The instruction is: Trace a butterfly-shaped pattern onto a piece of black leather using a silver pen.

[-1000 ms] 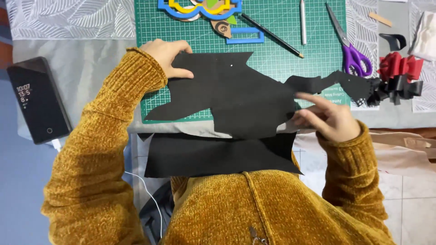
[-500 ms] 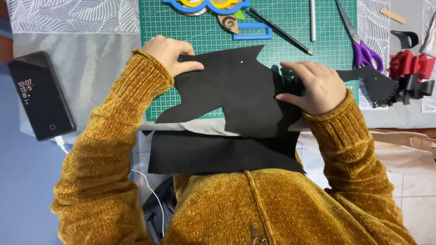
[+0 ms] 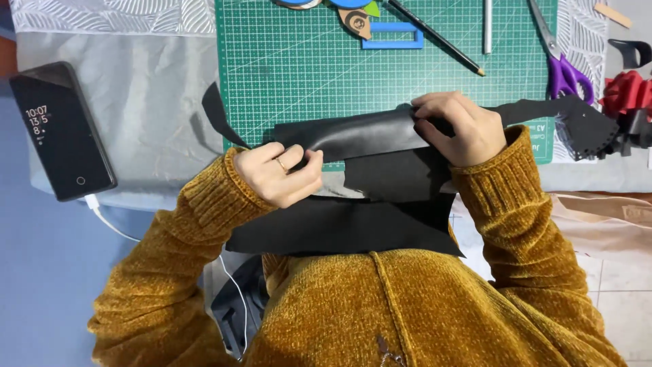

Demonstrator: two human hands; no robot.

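**Black sheet mid-fold: floppy stuff, grab the edges**

Only the head view to go on, so here's what we get from it.

The black sheet lies across the near edge of the green mat and hangs off the counter toward the lap. Left hand is pinching its near-left part, fingers closed on the material. Right hand is clamped on the upper edge, which is turned over toward us.

We'd call it thin, light and soft: it bends into a smooth roll with a bit of sheen, no crease, so probably leather-like or foam sheet. It won't break, but it'll sag if held at one spot. Two-handed edge grips like these look right to us.

Hard to read: black on black, so we can't tell how many layers or separate pieces there are. The sleeves and sweater cover the lower part. A tail runs right toward the scissors, and its end merges with other dark bits there. The phone sits well to the left.
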